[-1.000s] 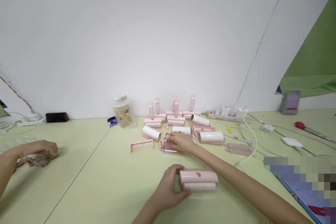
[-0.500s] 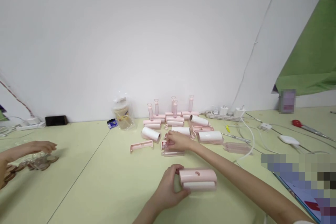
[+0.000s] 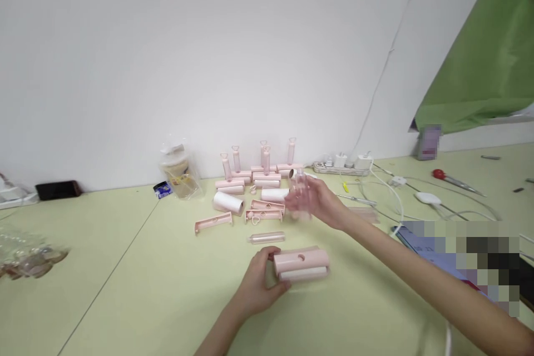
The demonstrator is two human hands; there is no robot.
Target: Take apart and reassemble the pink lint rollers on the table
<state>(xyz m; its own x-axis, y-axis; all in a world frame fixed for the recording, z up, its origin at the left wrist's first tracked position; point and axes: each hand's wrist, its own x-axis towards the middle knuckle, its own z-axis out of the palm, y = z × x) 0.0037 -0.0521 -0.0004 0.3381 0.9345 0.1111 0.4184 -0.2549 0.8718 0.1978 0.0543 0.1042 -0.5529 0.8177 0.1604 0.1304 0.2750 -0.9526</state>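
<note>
My left hand (image 3: 259, 285) grips the left end of a pink roller head (image 3: 302, 260), a half-round cover with a hole over a white roll, low over the table. Raised beyond it, my right hand (image 3: 323, 204) is closed on a clear pink bottle-shaped handle tube (image 3: 301, 193), smeared by motion. Another clear tube (image 3: 267, 237) lies just behind the roller head. Further back are loose pink covers (image 3: 213, 223), a small heart-shaped ring piece (image 3: 255, 220) and white rolls (image 3: 228, 202).
Several assembled rollers with upright handles (image 3: 267, 162) stand by the wall. A bagged cup (image 3: 180, 175) and a blue packet (image 3: 162, 189) are left of them. Power strip (image 3: 340, 168), cables and a red-handled tool (image 3: 456, 181) are at right; a phone (image 3: 57, 189) and bagged discs (image 3: 35, 261) at left.
My right hand has lifted the clear tube from among the parts, up and to the right. My left hand still holds the roller head. Another person's hand at left has left the view.
</note>
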